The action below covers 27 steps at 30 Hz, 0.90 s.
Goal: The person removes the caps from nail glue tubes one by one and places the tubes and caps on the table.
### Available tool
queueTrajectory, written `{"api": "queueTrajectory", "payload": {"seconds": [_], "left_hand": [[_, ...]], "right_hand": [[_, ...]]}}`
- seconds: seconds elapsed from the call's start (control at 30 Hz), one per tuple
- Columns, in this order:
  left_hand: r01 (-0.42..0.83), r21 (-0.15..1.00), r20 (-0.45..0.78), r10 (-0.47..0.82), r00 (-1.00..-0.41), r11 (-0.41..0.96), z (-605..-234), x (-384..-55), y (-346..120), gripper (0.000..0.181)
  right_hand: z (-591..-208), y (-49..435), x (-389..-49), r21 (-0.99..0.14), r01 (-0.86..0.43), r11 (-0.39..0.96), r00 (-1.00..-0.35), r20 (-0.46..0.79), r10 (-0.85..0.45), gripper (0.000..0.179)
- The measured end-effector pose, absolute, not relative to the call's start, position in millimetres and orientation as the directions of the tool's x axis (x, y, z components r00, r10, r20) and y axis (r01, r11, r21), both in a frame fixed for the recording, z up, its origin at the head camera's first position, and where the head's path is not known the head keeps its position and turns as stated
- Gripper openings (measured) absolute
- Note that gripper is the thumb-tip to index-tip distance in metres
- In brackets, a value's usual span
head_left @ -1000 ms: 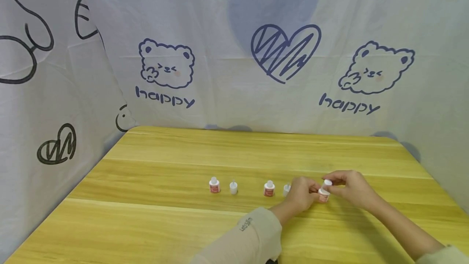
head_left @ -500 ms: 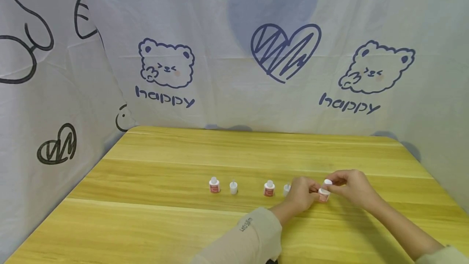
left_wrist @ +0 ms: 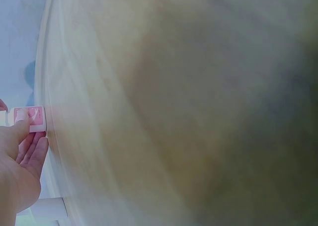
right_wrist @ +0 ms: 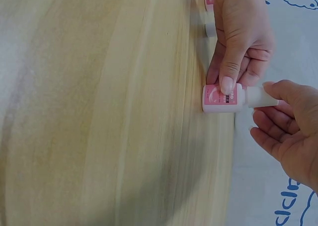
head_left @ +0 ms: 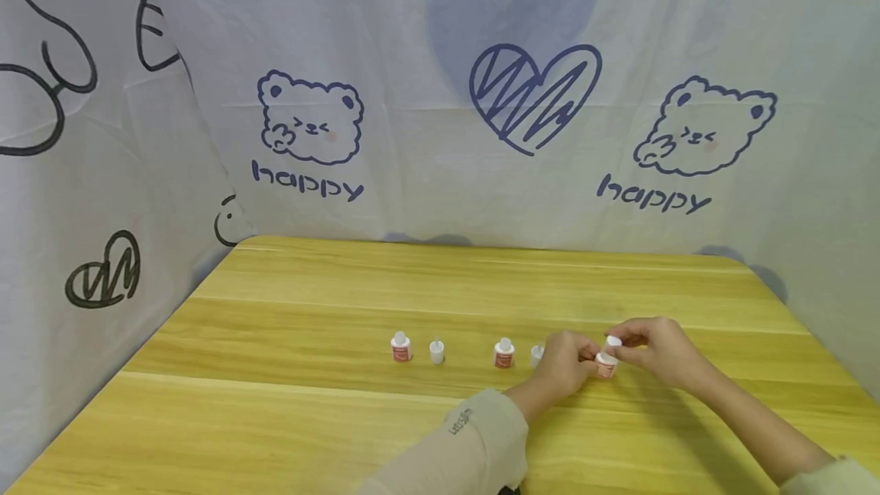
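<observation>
A small white bottle (head_left: 606, 367) with a pink label stands upright on the table, gripped low on its body by my left hand (head_left: 565, 363). In the right wrist view, the left thumb lies across the label of the bottle (right_wrist: 212, 98). My right hand (head_left: 665, 351) pinches the white cap (head_left: 613, 343) at the top of that bottle between thumb and fingers. The left wrist view shows the bottle (left_wrist: 39, 116) at its left edge, with its base down at the tabletop. Partly behind the left hand is a loose white cap (head_left: 537, 356).
To the left along the same row stand two similar bottles without their caps, a middle bottle (head_left: 504, 355) and a far-left bottle (head_left: 402, 350). Between them a loose cap (head_left: 436, 353) stands with a thin pin pointing up. A printed cloth (head_left: 412, 174) hangs behind the wooden table (head_left: 275, 418).
Both hands stay at the same bottle. The right fingers shift slightly about the cap, and the head view drifts a little.
</observation>
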<state>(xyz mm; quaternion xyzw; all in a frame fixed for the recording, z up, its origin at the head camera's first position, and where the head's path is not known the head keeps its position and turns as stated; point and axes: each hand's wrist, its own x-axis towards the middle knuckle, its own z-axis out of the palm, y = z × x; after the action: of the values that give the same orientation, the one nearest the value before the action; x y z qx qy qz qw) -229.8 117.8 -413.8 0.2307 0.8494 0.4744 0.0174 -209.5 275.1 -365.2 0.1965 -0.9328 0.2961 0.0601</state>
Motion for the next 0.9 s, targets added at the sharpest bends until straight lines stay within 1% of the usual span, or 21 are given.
{"api": "queueTrajectory", "payload": {"seconds": [0.33, 0.53, 0.73, 0.9], "left_hand": [[0.377, 0.816, 0.196, 0.405, -0.893, 0.439, -412.2, -230.6, 117.5, 0.015], [0.373, 0.799, 0.187, 0.396, -0.899, 0.471, -413.8, -230.7, 117.4, 0.010], [0.367, 0.803, 0.184, 0.391, -0.902, 0.469, -414.3, -230.6, 118.3, 0.009], [0.352, 0.811, 0.172, 0.384, -0.907, 0.468, -414.0, -229.9, 119.3, 0.008]], "right_hand": [[-363.1, 275.3, -209.7, -0.529, -0.421, 0.737, -0.907, 0.242, -0.344, 0.022], [-365.7, 273.9, -209.8, -0.554, -0.399, 0.731, -0.917, 0.246, -0.314, 0.023], [-367.0, 272.9, -208.4, -0.531, -0.362, 0.766, -0.928, 0.279, -0.246, 0.012], [-365.3, 272.8, -208.0, -0.535, -0.357, 0.766, -0.932, 0.256, -0.256, 0.007]]}}
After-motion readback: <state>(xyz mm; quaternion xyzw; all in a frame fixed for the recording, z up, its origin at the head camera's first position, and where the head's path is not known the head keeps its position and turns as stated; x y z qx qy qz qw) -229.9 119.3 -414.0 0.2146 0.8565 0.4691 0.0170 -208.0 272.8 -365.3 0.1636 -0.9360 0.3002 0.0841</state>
